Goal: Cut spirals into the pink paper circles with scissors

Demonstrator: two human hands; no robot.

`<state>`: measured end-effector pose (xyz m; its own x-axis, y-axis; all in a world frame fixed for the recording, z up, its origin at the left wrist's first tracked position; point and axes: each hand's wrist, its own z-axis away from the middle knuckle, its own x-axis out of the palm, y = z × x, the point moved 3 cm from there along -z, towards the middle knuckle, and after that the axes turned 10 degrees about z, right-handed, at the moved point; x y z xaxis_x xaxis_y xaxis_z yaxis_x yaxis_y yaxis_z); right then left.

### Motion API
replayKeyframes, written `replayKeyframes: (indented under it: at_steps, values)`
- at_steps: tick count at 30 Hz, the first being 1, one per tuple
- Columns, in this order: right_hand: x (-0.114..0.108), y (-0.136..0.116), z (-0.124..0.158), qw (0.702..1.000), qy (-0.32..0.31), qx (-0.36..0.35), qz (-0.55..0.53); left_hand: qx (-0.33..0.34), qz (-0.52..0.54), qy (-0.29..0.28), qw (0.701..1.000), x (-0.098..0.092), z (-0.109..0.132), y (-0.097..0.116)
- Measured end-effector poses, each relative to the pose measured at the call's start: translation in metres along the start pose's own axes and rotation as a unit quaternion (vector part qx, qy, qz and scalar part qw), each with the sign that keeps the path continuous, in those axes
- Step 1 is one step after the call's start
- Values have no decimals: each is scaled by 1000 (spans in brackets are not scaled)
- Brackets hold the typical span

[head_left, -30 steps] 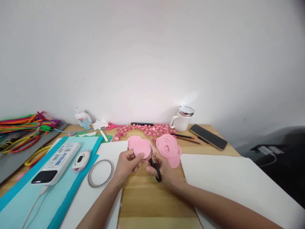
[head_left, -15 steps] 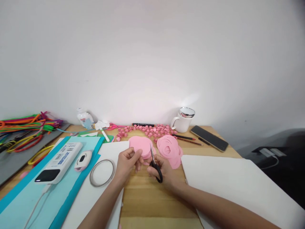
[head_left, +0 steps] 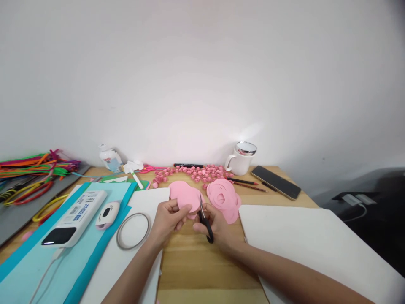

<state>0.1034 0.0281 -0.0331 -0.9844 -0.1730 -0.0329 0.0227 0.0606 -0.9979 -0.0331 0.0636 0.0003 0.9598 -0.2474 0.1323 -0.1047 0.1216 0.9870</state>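
Note:
My left hand (head_left: 168, 219) pinches the near edge of a pink paper circle (head_left: 183, 195) and holds it just above the wooden table (head_left: 202, 261). My right hand (head_left: 218, 226) grips black-handled scissors (head_left: 204, 219), their blades pointing up into the right edge of that circle. A stack of spiral-cut pink paper circles (head_left: 224, 198) lies just right of the scissors. Behind them, many small pink rolled paper roses (head_left: 196, 172) are scattered along the back of the table.
A white power bank (head_left: 74, 216), a small white device (head_left: 107, 212) and a wire ring (head_left: 133, 230) lie at the left on teal (head_left: 34, 261) and white sheets. A white mug (head_left: 242, 158), phone (head_left: 276, 181), pencils and a white board (head_left: 316, 245) are on the right. Coloured pipe cleaners (head_left: 31, 169) lie far left.
The pink circle has turned slightly in my left hand and the scissors have shifted a little along its edge; both hands stay in the same spot.

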Motion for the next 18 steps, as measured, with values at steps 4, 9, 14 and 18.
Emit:
replayKeyframes:
  at_steps: [4, 9, 14, 18]
  values:
    - [1, 1, -1, 1000, -2, -5, -3, 10, -9, 4, 1000, -1, -1, 0]
    - [3, 2, -3, 1000, 8, 9, 8, 26, -17, 5, 1000, -3, -1, 0]
    - [5, -2, -1, 1000, 7, 27, 7, 27, 33, -2, 999, -2, -1, 1]
    - [7, -4, 0, 999, -1, 37, 3, 36, 74, 8, 997, -2, -1, 3]
